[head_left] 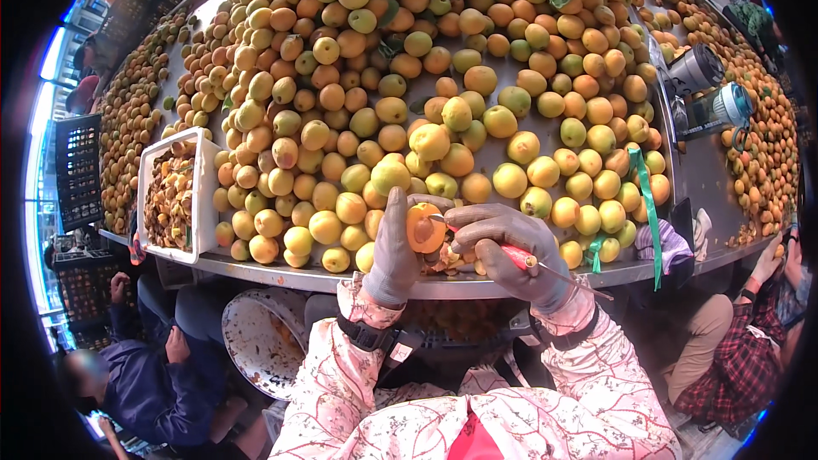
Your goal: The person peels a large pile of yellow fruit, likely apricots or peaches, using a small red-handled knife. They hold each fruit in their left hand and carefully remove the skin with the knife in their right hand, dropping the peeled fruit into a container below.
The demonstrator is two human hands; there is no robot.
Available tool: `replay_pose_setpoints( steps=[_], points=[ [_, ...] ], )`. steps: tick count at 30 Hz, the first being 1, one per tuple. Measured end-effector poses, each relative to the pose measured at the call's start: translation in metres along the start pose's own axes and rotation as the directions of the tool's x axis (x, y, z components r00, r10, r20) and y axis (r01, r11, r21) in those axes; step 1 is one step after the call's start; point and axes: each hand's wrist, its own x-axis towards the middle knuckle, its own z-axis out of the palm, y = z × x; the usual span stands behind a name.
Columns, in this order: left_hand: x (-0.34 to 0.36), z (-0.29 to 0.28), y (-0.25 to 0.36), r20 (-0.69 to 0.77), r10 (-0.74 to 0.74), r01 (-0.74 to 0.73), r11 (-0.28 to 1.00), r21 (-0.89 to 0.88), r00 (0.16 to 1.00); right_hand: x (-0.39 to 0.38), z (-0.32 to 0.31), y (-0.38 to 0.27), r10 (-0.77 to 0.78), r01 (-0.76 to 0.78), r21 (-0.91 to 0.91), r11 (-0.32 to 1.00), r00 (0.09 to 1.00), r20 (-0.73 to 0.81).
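Observation:
My left hand [395, 251], in a grey glove, grips a cut orange-fleshed fruit [423, 228] with the pit showing. My right hand [511, 247], also gloved, is closed on a red-handled tool [518, 257] with a thin metal shaft; its tip is at the cut fruit. Small fruit pieces [452, 265] lie below my hands on the metal table [443, 288]. A large heap of yellow-orange fruit [326, 50] spreads beyond my hands.
A white tray [202, 196] of brown scraps stands left, a white bucket [254, 345] below. Tumblers [714, 117], green straps [643, 213] and striped cloth [654, 243] lie right. Black crates [78, 170] stand far left. Co-workers [153, 383] sit either side, another [733, 358] at right.

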Motion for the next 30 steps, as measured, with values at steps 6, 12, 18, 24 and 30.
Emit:
replay_pose_setpoints(
  steps=[6,12,18,24,30],
  points=[
    [-0.001,-0.008,-0.021,0.259,-0.469,0.529,0.651,-0.545,0.844,0.001,0.001,-0.001,-0.006,0.006,-0.012,1.000,1.000,0.011],
    [-0.028,0.008,-0.082,-0.007,-0.067,0.067,0.982,0.179,0.998,0.000,0.000,0.003,0.057,-0.059,0.070,0.996,0.998,0.028],
    [-0.029,0.005,-0.092,0.051,-0.291,0.289,0.956,0.054,0.955,0.000,0.002,0.001,0.191,-0.196,0.315,0.929,0.980,0.047],
    [-0.014,0.005,-0.059,-0.008,0.397,-0.362,0.844,0.395,0.918,-0.008,0.000,0.021,0.366,-0.315,0.603,0.733,0.930,0.041],
    [-0.004,-0.001,-0.023,-0.035,0.192,-0.191,0.981,0.033,0.981,-0.013,0.003,0.026,0.413,-0.332,0.710,0.621,0.909,0.063]
  ],
)
